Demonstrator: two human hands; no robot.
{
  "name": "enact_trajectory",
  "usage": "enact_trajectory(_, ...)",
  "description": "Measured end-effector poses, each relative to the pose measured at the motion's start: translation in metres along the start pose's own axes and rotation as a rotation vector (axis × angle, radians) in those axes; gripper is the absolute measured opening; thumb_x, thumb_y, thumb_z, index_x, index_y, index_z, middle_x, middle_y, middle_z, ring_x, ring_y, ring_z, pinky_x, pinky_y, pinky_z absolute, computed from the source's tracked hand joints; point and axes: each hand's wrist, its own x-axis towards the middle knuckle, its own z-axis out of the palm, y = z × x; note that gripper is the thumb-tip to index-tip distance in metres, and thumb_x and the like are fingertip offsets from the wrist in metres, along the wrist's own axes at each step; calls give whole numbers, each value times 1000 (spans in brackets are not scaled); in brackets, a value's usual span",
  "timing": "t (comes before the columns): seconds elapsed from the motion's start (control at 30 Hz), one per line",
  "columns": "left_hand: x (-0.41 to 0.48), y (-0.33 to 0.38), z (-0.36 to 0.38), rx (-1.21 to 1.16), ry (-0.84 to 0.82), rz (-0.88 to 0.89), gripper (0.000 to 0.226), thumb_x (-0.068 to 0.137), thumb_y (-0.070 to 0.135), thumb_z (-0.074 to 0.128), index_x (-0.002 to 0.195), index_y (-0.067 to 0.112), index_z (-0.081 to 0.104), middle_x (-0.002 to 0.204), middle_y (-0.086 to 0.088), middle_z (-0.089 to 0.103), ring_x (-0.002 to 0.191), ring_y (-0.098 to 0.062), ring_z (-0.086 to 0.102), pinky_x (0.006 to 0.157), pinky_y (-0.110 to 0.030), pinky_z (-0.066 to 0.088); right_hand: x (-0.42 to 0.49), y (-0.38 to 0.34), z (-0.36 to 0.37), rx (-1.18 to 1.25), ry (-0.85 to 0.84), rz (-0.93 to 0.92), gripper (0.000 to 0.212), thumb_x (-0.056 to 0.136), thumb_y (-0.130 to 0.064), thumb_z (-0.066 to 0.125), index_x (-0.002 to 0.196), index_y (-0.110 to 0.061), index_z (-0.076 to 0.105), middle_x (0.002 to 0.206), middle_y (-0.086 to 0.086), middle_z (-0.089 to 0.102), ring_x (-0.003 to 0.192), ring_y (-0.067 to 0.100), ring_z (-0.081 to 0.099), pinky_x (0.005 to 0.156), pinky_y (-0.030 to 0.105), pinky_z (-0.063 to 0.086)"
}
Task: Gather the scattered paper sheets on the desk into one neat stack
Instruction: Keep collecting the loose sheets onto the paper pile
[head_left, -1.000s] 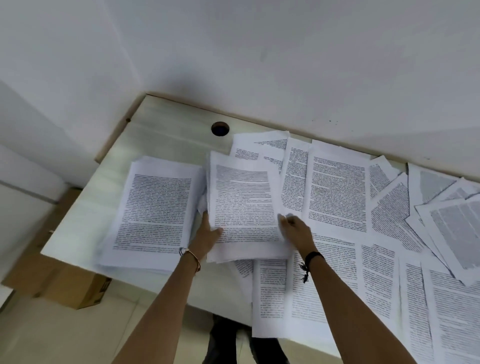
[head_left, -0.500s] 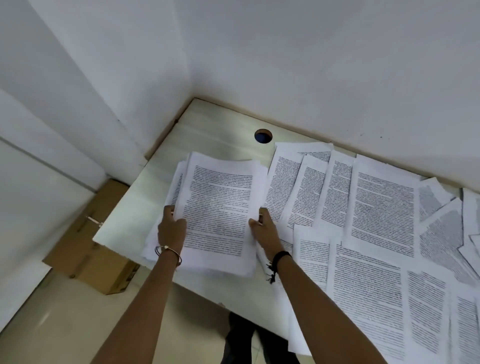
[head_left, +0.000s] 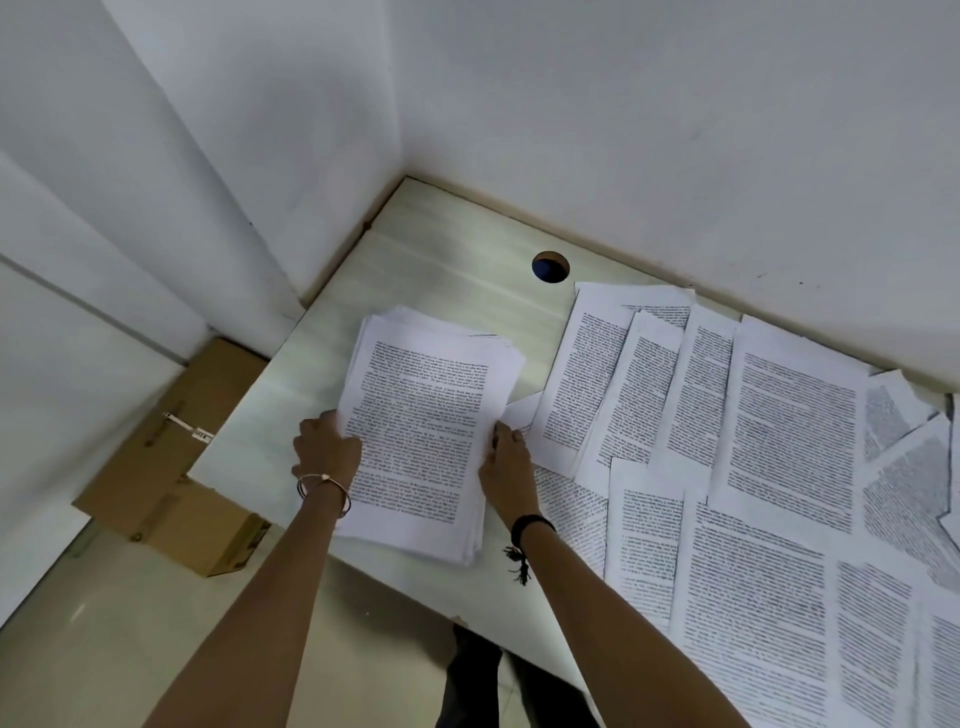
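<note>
paper stack (head_left: 431, 431) sits at left end of desk (head_left: 441, 270) | left hand (head_left: 324, 452) curls fingers round its left edge | right hand (head_left: 506, 467) seemingly pinches right edge | loose sheets (head_left: 779, 441) overlap to the right

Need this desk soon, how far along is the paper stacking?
Done: one thick stack sits at the left end of the desk. The left hand and right hand hold its sides, seemingly squaring it. Many loose sheets to its right are not yet gathered.
</note>
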Motion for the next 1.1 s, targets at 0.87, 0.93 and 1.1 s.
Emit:
enact_trajectory(0.87, -49, 102, 104, -140, 185, 391, 36, 79, -4, 57, 115, 1, 59, 122, -23, 55, 112, -40, 51, 91, -45, 42, -2, 93, -106, -125, 269, 6, 35, 91, -9, 53, 126, -8, 52, 127, 13, 50, 119, 29, 44, 86, 32, 44)
enact_trajectory(0.93, -59, 121, 123, -146, 121, 461, 30, 83, -3, 56, 113, 3, 61, 121, -19, 57, 113, -35, 52, 86, -35, 45, -1, 109, -127, -123, 313, 23, 35, 91, -10, 54, 126, -8, 52, 127, 12, 48, 120, 27, 42, 83, 29, 42)
enact_trajectory(1.1, -78, 162, 172, -189, -60, 602, 27, 82, -5, 52, 104, 4, 66, 113, -13, 63, 107, -29, 59, 86, -29, 47, 7, 152, -179, -155, 432, 102, 37, 91, -13, 57, 126, -5, 51, 130, 14, 44, 122, 30, 39, 83, 34, 48)
